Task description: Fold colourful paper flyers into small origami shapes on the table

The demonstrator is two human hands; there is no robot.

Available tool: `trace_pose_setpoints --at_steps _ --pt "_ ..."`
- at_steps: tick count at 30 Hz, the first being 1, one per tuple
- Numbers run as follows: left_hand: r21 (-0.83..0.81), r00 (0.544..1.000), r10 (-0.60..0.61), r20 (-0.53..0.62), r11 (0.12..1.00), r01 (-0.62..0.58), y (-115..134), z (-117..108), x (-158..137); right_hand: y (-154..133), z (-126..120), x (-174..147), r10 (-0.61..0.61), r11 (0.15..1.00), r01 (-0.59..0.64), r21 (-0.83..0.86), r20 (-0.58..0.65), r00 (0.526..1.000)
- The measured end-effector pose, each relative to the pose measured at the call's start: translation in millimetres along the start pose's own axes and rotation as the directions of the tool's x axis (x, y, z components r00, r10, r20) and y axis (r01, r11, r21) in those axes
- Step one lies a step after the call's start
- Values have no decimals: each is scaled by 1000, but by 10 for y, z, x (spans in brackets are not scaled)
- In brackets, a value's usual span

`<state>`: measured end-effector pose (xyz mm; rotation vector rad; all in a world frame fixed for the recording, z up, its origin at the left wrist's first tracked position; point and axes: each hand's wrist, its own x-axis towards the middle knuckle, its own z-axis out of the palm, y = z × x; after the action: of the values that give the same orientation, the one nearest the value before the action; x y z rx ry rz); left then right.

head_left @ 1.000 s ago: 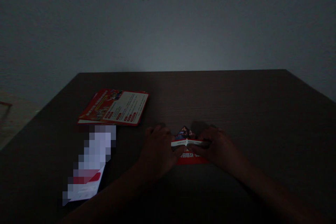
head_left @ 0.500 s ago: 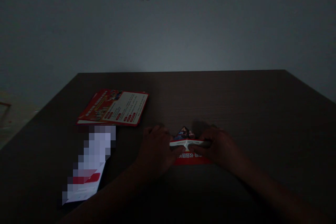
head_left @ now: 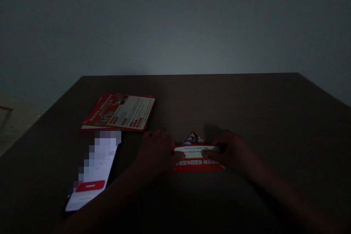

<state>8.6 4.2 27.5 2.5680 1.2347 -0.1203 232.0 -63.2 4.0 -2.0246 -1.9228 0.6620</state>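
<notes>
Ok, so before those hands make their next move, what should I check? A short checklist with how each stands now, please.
1. Left hand on the left end of the folded leaflet: ok.
2. Right hand on its right end: ok.
3. Fold creased sharply: cannot tell; the hands hide the ends and the picture is dark.
4. Leaflet stack clear of the left hand: cannot tell; they nearly meet in this view.
5. Smartphone clear of the left forearm: cannot tell; the forearm overlaps its near end in view.
6. Good light: not ok; the tabletop is dim.
</notes>
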Motion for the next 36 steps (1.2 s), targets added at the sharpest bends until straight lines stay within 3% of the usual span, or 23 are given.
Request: trace_pose_setpoints --at_steps 10,15,26,29,32,34,36 --pt "-43 997 -37 69 998 40 -116 -104 13 120 -169 -27 84 992 -91 92 76 994" --pt "-69 993 -59 98 995 66 -168 -140 3 230 -200 -37 58 988 -66 142 59 997" --pt "-159 992 14 127 987 6 -227 -136 -38 349 -271 -60 59 980 -88 179 160 985" --pt "-234 997 14 76 972 4 -168 -167 -96 351 -288 -86 1 964 -44 261 161 987" --pt "-199 998 35 -61 979 -46 -16 -124 -165 301 -283 -106 -29 941 -24 337 149 988" --pt "-174 982 79 -169 979 -109 113 -38 -206 251 -253 -108 -16 942 -18 335 98 995" --pt "-143 974 116 -194 979 -145 230 72 -240 202 -211 -103 -25 958 14 285 33 999"
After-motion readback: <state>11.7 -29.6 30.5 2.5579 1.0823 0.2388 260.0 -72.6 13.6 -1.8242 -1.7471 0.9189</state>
